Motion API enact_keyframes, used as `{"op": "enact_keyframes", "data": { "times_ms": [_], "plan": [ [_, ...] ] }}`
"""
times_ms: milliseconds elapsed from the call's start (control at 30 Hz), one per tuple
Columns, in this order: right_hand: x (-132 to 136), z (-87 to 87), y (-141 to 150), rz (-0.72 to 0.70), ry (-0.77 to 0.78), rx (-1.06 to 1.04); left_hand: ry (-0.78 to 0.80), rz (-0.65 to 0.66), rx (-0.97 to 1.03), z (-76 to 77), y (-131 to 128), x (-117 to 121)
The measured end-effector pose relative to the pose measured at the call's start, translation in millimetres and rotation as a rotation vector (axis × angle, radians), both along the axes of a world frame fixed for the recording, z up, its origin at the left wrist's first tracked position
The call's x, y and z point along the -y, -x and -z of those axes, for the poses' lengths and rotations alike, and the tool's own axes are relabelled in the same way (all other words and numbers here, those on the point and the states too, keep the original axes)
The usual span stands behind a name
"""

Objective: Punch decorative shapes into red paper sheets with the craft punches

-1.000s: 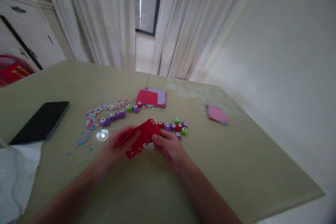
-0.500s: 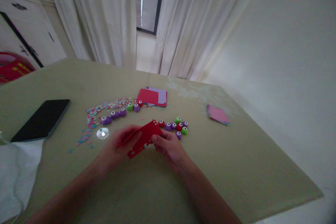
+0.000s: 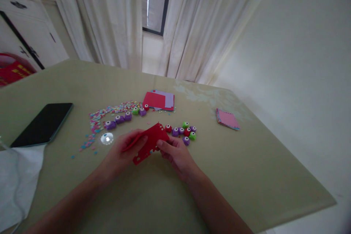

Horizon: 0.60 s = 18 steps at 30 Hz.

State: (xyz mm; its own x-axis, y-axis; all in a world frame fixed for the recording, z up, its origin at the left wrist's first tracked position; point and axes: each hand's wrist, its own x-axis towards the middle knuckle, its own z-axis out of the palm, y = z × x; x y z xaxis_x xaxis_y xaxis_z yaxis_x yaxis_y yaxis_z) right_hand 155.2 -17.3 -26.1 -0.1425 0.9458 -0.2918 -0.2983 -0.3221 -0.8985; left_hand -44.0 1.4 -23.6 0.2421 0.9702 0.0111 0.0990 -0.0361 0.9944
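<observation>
Between my two hands is a red card [image 3: 150, 142], tilted above the table, with small shapes cut out along its edges. My left hand [image 3: 127, 148] grips its left side, thumb on top and fingers beneath, where part of the card folds or overlaps. The right-hand edge is pinched by the thumb and fingers of my right hand [image 3: 172, 151]; what lies under those fingers is hidden. Just beyond my right hand sits a cluster of small red, purple and green craft punches [image 3: 181, 131] with white round tops. More punches [image 3: 119, 119] stand in a row past my left hand.
Coloured paper confetti [image 3: 109, 111] lies scattered at the back left. A stack of red and lilac paper [image 3: 155, 100] is at the back; a pile of pink cards [image 3: 228, 119] lies right. On the left are a black tablet [image 3: 44, 124], white cloth [image 3: 20, 182] and a shiny round object [image 3: 106, 138].
The red card tilts and shifts slightly between my hands, and my right thumb moves a little along its edge. Both hands keep their hold.
</observation>
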Motion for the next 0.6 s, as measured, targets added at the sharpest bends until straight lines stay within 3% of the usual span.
{"op": "enact_keyframes", "data": {
  "times_ms": [600],
  "plan": [
    [0.9, 0.9, 2.8, 0.003, -0.019, -0.018, -0.030, -0.005, -0.026, 0.1, 0.1, -0.3]
  ]
}}
